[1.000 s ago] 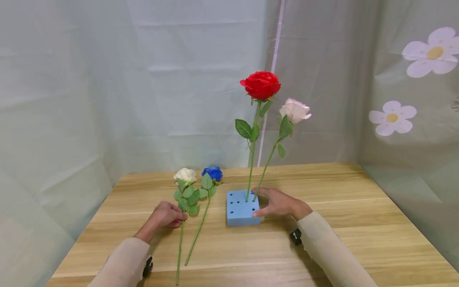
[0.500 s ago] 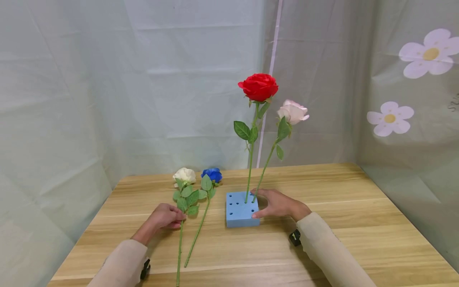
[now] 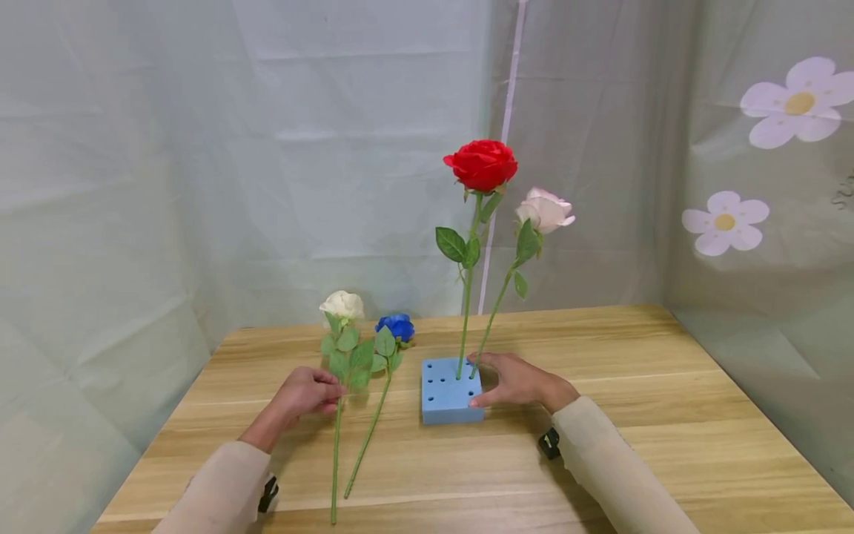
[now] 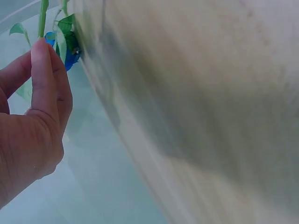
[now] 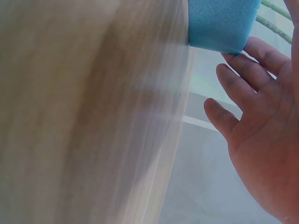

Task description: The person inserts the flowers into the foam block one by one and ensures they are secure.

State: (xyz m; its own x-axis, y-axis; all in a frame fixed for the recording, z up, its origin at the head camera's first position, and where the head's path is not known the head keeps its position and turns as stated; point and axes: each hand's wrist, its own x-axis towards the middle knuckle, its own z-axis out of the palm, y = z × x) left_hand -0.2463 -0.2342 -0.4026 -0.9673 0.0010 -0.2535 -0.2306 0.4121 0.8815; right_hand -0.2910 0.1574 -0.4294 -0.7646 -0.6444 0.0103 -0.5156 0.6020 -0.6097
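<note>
My left hand (image 3: 310, 393) pinches the green stem of a white rose (image 3: 342, 305) between thumb and fingertips, just below its leaves. The rose's head is tilted up, and its stem slants toward the front of the table. Beside it lies a blue rose (image 3: 396, 327), its head also partly visible in the left wrist view. My right hand (image 3: 523, 380) holds the right end of a light blue foam block (image 3: 450, 411), thumb near the front corner, forefinger near the back. In the right wrist view, the ring and little fingers stay off the block.
A red rose (image 3: 482, 165) and a pale pink rose (image 3: 545, 211) stand in holes of the block, the pink one leaning right. Several other holes show in its top. The wooden table (image 3: 640, 371) is backed by hanging grey sheets (image 3: 367, 148).
The left hand has raised the white rose slightly; its head has come up off the table and its stem end has shifted. The right hand and the block stay in place.
</note>
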